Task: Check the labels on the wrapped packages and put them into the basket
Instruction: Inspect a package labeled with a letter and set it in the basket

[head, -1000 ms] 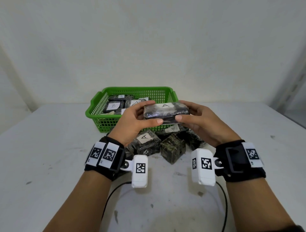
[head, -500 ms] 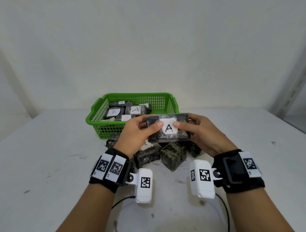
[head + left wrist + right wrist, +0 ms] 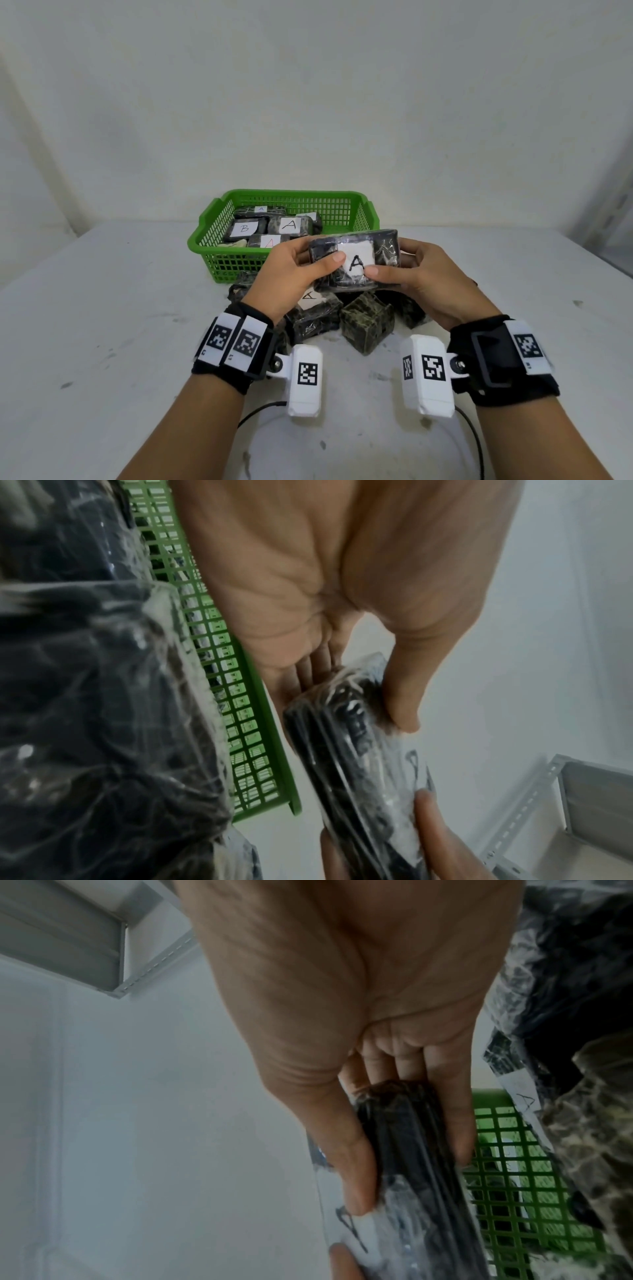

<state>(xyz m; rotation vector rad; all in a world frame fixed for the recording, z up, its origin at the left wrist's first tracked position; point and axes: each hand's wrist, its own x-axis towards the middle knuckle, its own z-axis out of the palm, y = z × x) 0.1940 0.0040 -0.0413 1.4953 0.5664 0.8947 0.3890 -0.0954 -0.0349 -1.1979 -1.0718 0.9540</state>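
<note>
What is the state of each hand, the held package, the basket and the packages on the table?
Left hand: grips the package's left end.
Right hand: grips its right end.
Held package: lifted, label A facing up.
Green basket: partly filled with packages.
Packages on table: piled before the basket.

Held package (image 3: 354,262): black under shiny clear wrap, white label (image 3: 356,263) w/ black "A". Basket (image 3: 337,209): bright green grid. Inside it, dark packages w/ white labels: black "B" (image 3: 244,229), black "A" (image 3: 290,224), a red "A" (image 3: 270,242) and a blue one (image 3: 261,209) (small, hard to read). Pile (image 3: 346,317) in front: black and olive-camo mottled blocks, one white label w/ black "A". Surface (image 3: 102,325): off-white, grey scuffs. Wrist bands (image 3: 236,346): black, w/ white tags carrying black square-code patterns. Wall (image 3: 308,96): pale cream.
</note>
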